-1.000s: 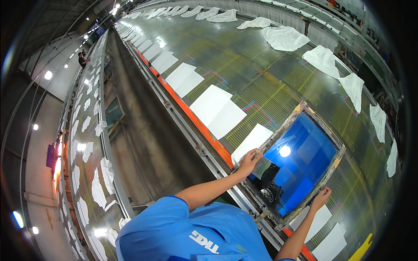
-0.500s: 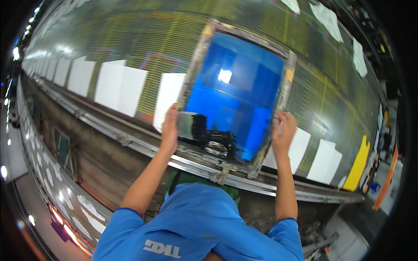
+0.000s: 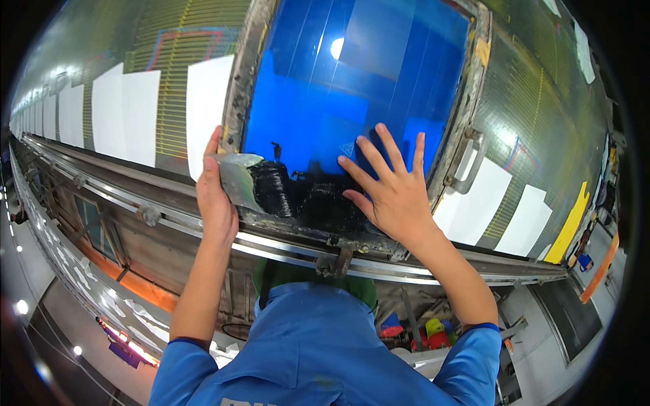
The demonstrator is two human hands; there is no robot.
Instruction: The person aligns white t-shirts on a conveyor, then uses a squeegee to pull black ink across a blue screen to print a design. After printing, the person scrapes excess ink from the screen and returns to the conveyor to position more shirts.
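A screen-printing frame (image 3: pixel 238 84) with a blue mesh (image 3: pixel 305 101) lies on the long table in front of me. Black ink (image 3: pixel 325 203) covers the mesh's near end. In the near left corner sits a grey squeegee-like blade (image 3: pixel 238 181), its right part smeared black. My left hand (image 3: pixel 218 196) grips the frame's left side beside this blade, thumb on top; some of its fingers are hidden. Spread wide, my right hand (image 3: pixel 399 193) is over the mesh's near right part, just right of the ink. Whether its fingertips touch the mesh I cannot tell.
White sheets (image 3: pixel 125 115) lie in a row along the table, on both sides of the frame. A metal handle (image 3: pixel 472 162) is on the frame's right side. Along the table's near edge runs a metal rail (image 3: pixel 284 254). A yellow piece (image 3: pixel 567 227) lies far right.
My right hand has left the frame's right edge and moved left over the mesh, fingers spreading. My left hand stays at the left side. The frame appears larger and nearer in view.
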